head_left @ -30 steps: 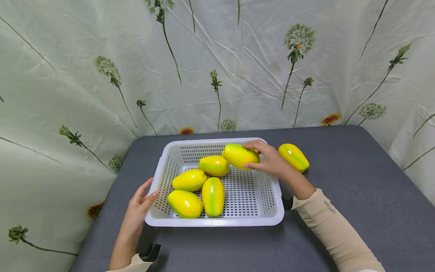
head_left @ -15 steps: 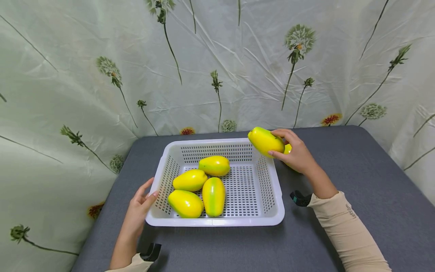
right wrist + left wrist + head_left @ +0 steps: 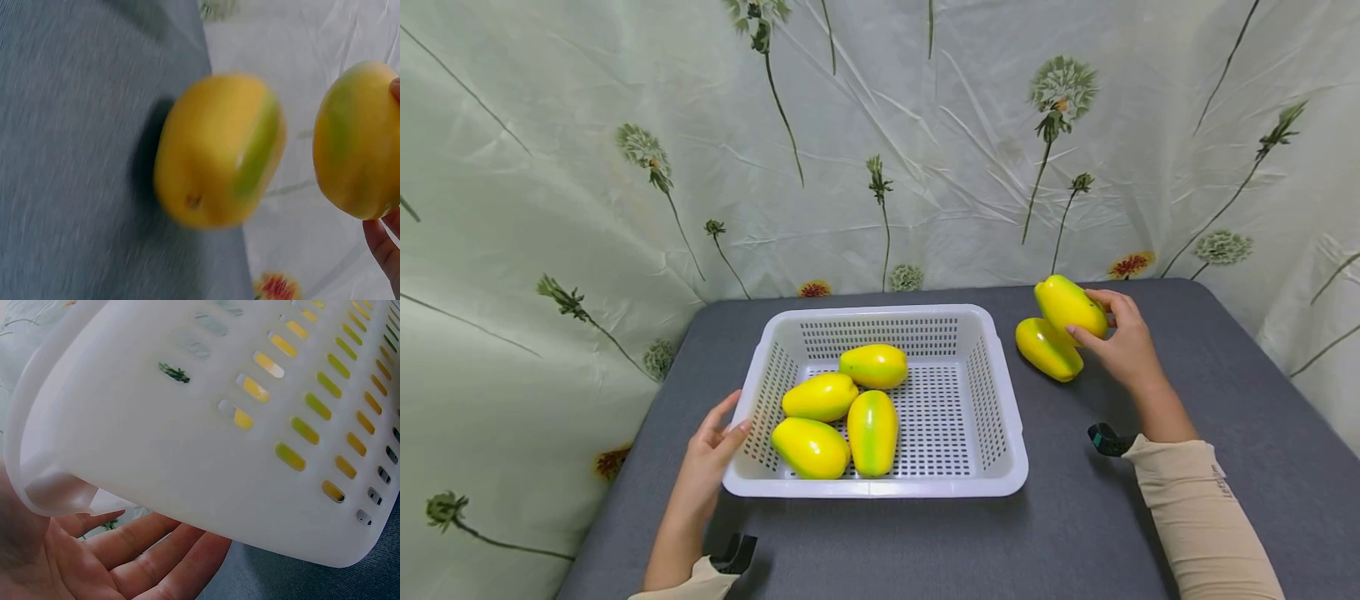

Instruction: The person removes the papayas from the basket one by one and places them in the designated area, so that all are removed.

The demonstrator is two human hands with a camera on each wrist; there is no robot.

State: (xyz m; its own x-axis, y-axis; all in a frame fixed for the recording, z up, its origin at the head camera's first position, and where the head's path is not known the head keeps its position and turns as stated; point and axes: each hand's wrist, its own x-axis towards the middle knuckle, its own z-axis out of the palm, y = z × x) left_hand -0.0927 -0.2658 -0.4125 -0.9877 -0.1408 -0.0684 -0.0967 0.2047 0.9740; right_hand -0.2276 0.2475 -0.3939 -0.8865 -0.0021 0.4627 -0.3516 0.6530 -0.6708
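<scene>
My right hand (image 3: 1123, 342) holds a yellow-green papaya (image 3: 1070, 307) between thumb and fingers, above the table right of the basket. Just below and left of it, a second papaya (image 3: 1047, 350) lies on the table. In the right wrist view the held papaya (image 3: 359, 140) is at the right edge, apart from the lying papaya (image 3: 219, 150). My left hand (image 3: 703, 458) grips the left rim of a white perforated plastic basket (image 3: 872, 487); in the left wrist view its fingers (image 3: 150, 550) lie along the outside wall. Several papayas, one of them upright-pointing (image 3: 872, 433), lie inside the basket's left half.
The basket stands on a table (image 3: 947, 550) covered in grey cloth. Behind it hangs a pale curtain (image 3: 955, 167) with a dandelion print. A dark strap device (image 3: 1108, 440) sits at my right wrist and another (image 3: 735, 554) at my left.
My right hand has carried the papaya out of the basket, over the right rim, to above the papaya on the table. My left hand stays at the basket's left rim.
</scene>
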